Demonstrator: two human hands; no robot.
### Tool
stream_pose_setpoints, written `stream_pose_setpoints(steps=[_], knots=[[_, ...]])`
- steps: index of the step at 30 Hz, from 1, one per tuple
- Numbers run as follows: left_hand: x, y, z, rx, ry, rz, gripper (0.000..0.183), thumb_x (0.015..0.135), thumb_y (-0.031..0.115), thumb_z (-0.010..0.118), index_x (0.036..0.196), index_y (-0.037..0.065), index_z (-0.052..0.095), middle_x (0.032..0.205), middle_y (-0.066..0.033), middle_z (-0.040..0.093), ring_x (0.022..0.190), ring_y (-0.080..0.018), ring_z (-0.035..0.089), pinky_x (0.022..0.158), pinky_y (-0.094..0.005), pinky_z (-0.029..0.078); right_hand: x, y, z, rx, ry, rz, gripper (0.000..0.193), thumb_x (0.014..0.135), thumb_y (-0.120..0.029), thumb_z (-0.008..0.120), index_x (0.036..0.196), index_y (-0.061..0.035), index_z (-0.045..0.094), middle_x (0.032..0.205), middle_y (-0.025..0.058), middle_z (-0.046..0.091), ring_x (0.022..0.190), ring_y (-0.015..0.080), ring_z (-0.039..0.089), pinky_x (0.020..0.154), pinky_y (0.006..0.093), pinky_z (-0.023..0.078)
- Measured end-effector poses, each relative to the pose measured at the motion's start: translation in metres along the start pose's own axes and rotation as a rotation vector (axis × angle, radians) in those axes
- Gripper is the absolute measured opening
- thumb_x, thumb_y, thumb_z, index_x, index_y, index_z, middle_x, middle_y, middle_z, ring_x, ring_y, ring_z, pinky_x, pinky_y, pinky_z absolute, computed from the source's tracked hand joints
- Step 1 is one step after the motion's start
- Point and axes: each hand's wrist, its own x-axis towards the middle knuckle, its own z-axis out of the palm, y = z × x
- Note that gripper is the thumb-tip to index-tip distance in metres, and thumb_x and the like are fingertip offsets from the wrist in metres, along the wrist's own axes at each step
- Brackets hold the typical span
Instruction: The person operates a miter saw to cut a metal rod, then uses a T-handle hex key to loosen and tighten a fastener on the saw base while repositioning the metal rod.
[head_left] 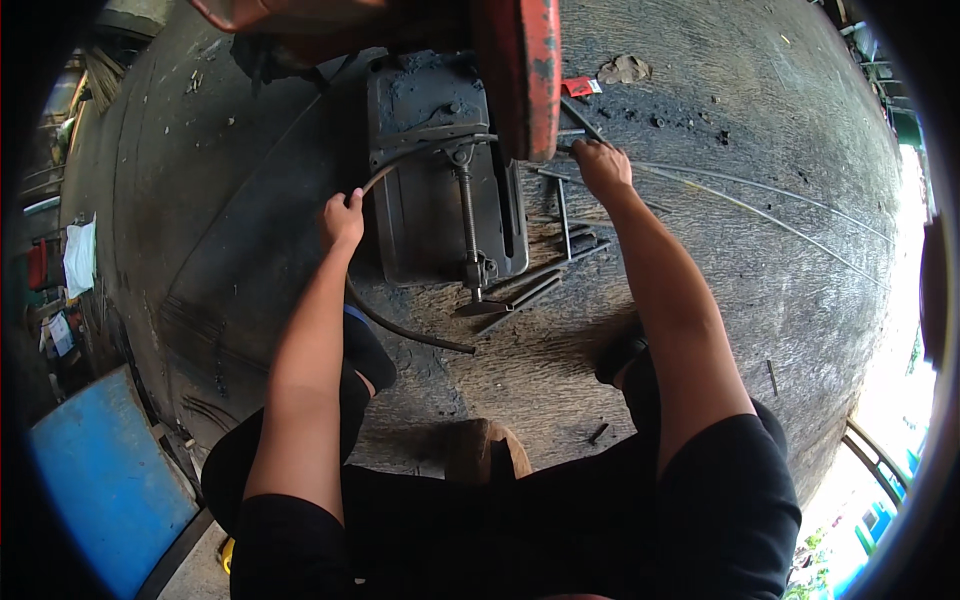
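A chop saw stands on the floor ahead of me, with a dark grey base (405,235) and a red, worn guard (540,80). Its clamp screw (468,215) runs toward me down the middle. My left hand (343,218) is closed round a curved metal rod (410,153) left of the base. One end of the rod bends back toward me; the other crosses the clamp and passes behind the guard. To the guard's right, my right hand (602,165) is closed on a thin metal length, seemingly the same rod, though the guard hides the join.
Several cut metal pieces (563,218) lie right of the base. Long thin rods (770,215) stretch off to the right. A red packet (578,86) and a crumpled brown scrap (625,69) lie beyond. A blue panel (115,480) stands at lower left.
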Motion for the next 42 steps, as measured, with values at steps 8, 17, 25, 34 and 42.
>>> stream_pose_setpoints(steps=[8,17,25,34,42], knots=[[0.004,-0.007,-0.010,0.043,-0.142,0.005,0.044,0.091,0.039,0.049,0.089,-0.003,0.063,0.095,-0.0257,0.061,0.093,-0.0435,0.057,0.078,-0.0471,0.045,0.000,-0.008,-0.008,0.014,-0.083,0.083,0.018,0.090,-0.020,0.046,0.094,-0.0180,0.063,0.095,0.0069,0.066,0.096,0.0260,0.063,0.078,0.0431,0.046],[0.016,-0.010,-0.023,-0.045,-0.302,-0.076,0.044,0.091,0.040,0.051,0.079,-0.001,0.060,0.072,-0.0203,0.061,0.069,-0.0375,0.060,0.063,-0.0434,0.046,0.005,-0.007,0.003,0.010,-0.037,0.063,0.018,0.092,-0.027,0.046,0.095,-0.0159,0.060,0.094,0.0079,0.066,0.095,0.0293,0.062,0.078,0.0447,0.047],[0.026,0.006,-0.055,-0.283,-0.700,-0.352,0.036,0.097,0.036,0.046,0.078,0.006,0.053,0.055,0.0017,0.040,0.042,-0.0072,0.035,0.038,-0.0243,0.030,0.003,-0.010,0.010,-0.054,-0.045,0.076,0.022,0.090,-0.016,0.041,0.105,-0.0177,0.058,0.100,0.0084,0.065,0.099,0.0278,0.061,0.082,0.0458,0.044],[0.025,0.005,-0.057,-0.393,-0.700,-0.447,0.033,0.098,0.032,0.043,0.082,0.005,0.052,0.053,0.0023,0.036,0.042,-0.0073,0.030,0.038,-0.0233,0.027,0.005,-0.005,0.015,-0.059,-0.020,0.037,0.023,0.091,-0.016,0.040,0.109,-0.0185,0.054,0.101,0.0080,0.064,0.099,0.0288,0.061,0.082,0.0455,0.044],[0.009,0.011,-0.053,-0.349,-0.613,-0.437,0.032,0.097,0.035,0.044,0.085,0.008,0.054,0.056,0.0053,0.038,0.041,-0.0031,0.027,0.036,-0.0186,0.024,0.003,-0.008,0.016,-0.100,0.000,0.061,0.021,0.090,-0.015,0.041,0.108,-0.0183,0.053,0.099,0.0077,0.064,0.096,0.0295,0.061,0.080,0.0445,0.045]])
